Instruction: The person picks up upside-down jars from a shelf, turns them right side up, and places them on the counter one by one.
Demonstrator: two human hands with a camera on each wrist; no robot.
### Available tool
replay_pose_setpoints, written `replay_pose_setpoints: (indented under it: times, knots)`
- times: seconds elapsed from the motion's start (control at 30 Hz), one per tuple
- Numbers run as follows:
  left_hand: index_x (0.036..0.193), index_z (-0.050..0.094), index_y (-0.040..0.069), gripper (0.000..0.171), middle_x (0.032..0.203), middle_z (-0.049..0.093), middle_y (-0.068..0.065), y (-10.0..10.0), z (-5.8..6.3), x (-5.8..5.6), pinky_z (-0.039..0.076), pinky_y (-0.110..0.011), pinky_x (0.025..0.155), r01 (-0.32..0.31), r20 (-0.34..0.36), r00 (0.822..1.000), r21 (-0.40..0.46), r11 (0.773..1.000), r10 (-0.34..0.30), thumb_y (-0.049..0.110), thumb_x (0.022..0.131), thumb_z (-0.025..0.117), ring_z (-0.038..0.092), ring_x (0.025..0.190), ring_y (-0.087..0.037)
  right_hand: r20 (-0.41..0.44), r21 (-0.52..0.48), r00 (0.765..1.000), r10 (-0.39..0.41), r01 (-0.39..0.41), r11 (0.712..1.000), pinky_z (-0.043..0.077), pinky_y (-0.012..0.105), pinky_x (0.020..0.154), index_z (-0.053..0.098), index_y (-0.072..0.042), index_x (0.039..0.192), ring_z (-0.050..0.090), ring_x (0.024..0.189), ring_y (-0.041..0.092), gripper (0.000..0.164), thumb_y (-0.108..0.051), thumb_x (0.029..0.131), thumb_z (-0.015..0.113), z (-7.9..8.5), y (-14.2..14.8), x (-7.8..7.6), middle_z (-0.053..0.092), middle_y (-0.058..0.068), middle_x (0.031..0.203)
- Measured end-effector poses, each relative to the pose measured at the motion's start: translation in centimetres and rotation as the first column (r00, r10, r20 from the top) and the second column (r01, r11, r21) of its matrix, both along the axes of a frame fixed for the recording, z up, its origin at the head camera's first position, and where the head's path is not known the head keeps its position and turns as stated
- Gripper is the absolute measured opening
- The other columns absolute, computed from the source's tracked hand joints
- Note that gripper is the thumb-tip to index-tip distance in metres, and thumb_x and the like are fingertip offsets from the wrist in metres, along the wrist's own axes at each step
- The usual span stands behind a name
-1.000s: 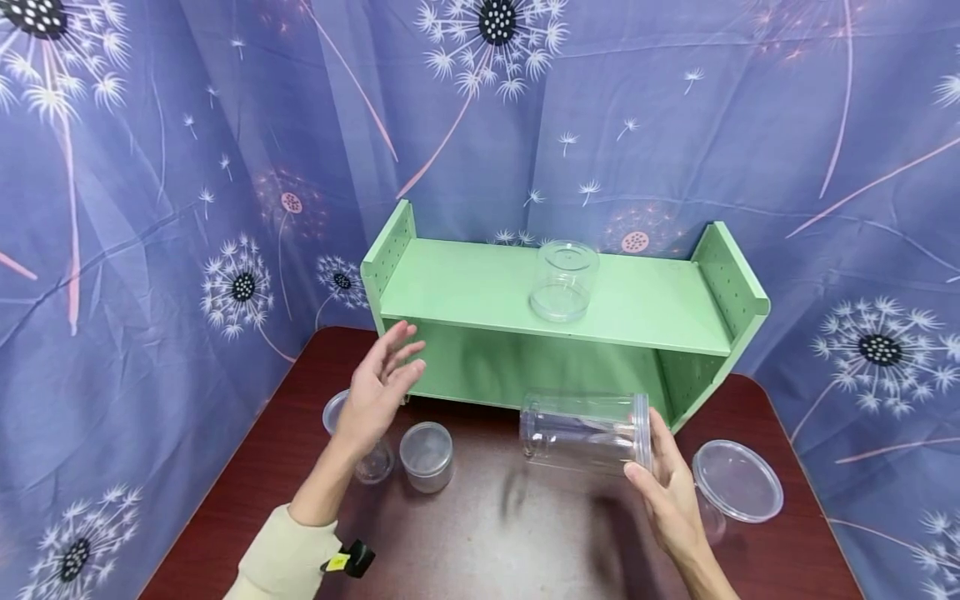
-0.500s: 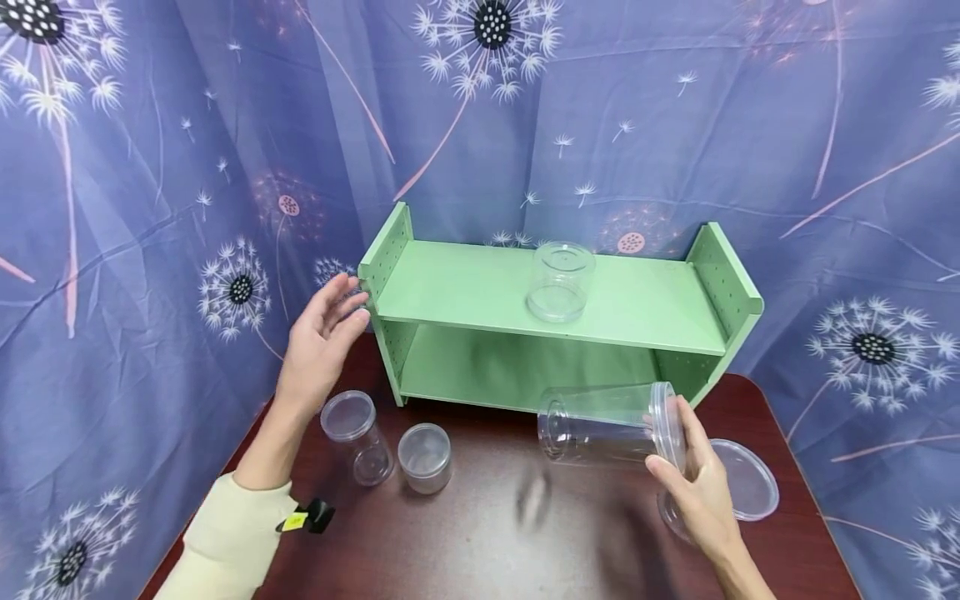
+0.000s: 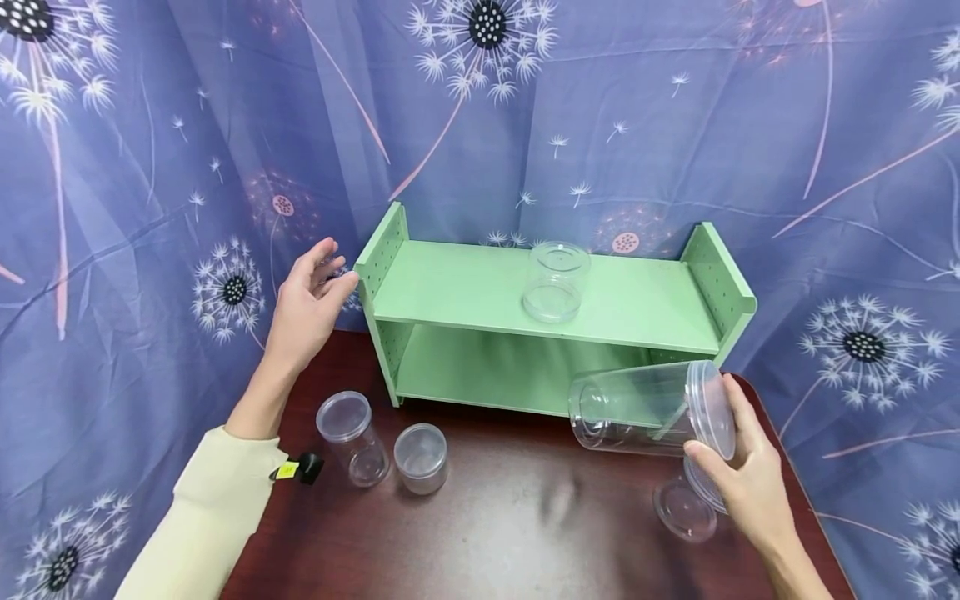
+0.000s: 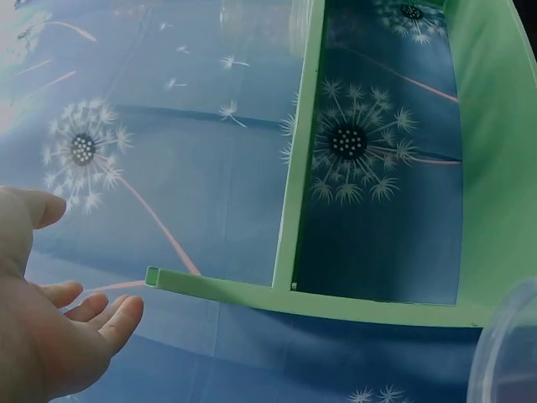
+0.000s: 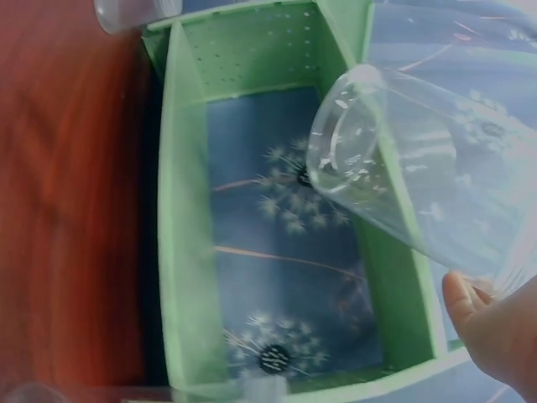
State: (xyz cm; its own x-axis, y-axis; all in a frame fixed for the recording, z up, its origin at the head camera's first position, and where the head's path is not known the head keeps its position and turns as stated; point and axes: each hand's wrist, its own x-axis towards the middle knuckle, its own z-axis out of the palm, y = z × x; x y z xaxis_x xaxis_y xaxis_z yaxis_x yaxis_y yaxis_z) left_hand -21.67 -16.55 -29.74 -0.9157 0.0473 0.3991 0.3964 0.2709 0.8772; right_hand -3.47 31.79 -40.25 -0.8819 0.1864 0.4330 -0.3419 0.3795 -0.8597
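My right hand [image 3: 753,479] grips a tall clear plastic jar [image 3: 637,408] around its lidded end. The jar lies sideways in the air, its base pointing left, in front of the green shelf's right half. In the right wrist view, the same jar [image 5: 419,159] overlaps the shelf's edge, with my thumb against its side. Beside the left upright of the green shelf [image 3: 450,283], my left hand [image 3: 303,308] is raised with relaxed fingers and holds nothing. The left wrist view has that hand [image 4: 59,344] close to the corner of the shelf frame.
One clear round jar [image 3: 555,287] stands on the upper shelf. At the table's left are a taller lidded jar [image 3: 352,433] and a short lidded jar [image 3: 422,458]. Another clear container [image 3: 684,508] at the right is partly hidden by my right hand. A patterned curtain [image 3: 637,108] hangs behind.
My left hand has moved left and up, from above the jars to beside the shelf's left upright. The right hand has carried the tall jar to the right and slightly up.
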Motion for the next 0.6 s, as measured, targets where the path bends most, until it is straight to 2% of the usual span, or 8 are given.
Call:
replay_pose_setpoints:
  times: [0.07,0.27,0.43,0.6]
  knots:
    - [0.161,0.033,0.008,0.068,0.163,0.036,-0.009,0.2,0.1,-0.6,0.041,-0.042,0.116,-0.003,0.005,1.0,-0.036,0.999,0.004,0.026,0.103,0.063,0.043,0.145,-0.026,0.022,0.038,1.0,-0.017,0.016,0.999,0.04,0.005,0.098,0.025,-0.014,0.165,0.036,0.141,0.002,0.093,0.018,0.087,0.066,0.6,0.4,0.2,0.026,0.011,0.169]
    - [0.162,0.032,0.006,0.068,0.163,0.033,-0.013,0.9,0.0,-2.1,0.039,-0.046,0.117,-0.002,0.023,1.0,-0.096,0.995,0.004,0.024,0.104,0.063,0.041,0.146,-0.028,0.039,0.14,0.997,-0.061,0.055,0.989,0.04,0.004,0.097,0.023,-0.016,0.166,0.035,0.143,0.001,0.095,0.015,0.088,0.069,1.9,1.3,0.6,0.032,0.005,0.166]
    - [0.162,0.031,0.006,0.069,0.163,0.032,-0.015,1.2,-0.4,-2.9,0.037,-0.047,0.118,0.0,0.045,0.999,-0.143,0.99,0.007,0.026,0.104,0.062,0.039,0.147,-0.03,0.048,0.191,0.994,-0.098,0.087,0.978,0.039,0.002,0.094,0.024,-0.02,0.166,0.039,0.136,-0.003,0.098,0.012,0.087,0.073,2.2,2.0,1.0,0.037,-0.002,0.16]
    - [0.162,0.031,0.004,0.067,0.161,0.033,-0.019,1.3,-0.9,-3.7,0.041,-0.047,0.116,0.002,0.053,0.999,-0.177,0.984,0.007,0.023,0.105,0.06,0.043,0.142,-0.035,0.053,0.247,0.992,-0.117,0.1,0.964,0.035,0.001,0.097,0.024,-0.024,0.166,0.04,0.13,-0.007,0.103,0.005,0.084,0.079,2.1,2.3,1.0,0.038,-0.007,0.158]
